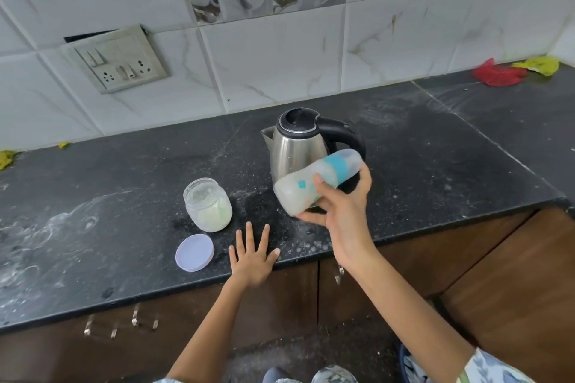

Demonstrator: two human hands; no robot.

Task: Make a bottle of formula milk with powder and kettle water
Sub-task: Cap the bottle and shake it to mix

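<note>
My right hand (337,208) grips a baby bottle (306,185) in the air, tilted almost on its side, with its teal collar and clear cap pointing up to the right. The bottle holds cloudy white milk and looks blurred. Behind it stands a steel kettle (295,146) with a black lid and handle, lid closed. An open glass jar of pale powder (208,204) stands left of the kettle, and its lilac lid (194,252) lies flat near the counter's front edge. My left hand (253,253) rests flat on the counter with fingers spread, between the lid and the bottle.
The black stone counter (124,183) carries white powder smears at the left. A wall socket plate (116,59) hangs on the tiled wall. Red and yellow cloths (504,73) lie in the far right corner. Brown cabinet doors run below the counter edge.
</note>
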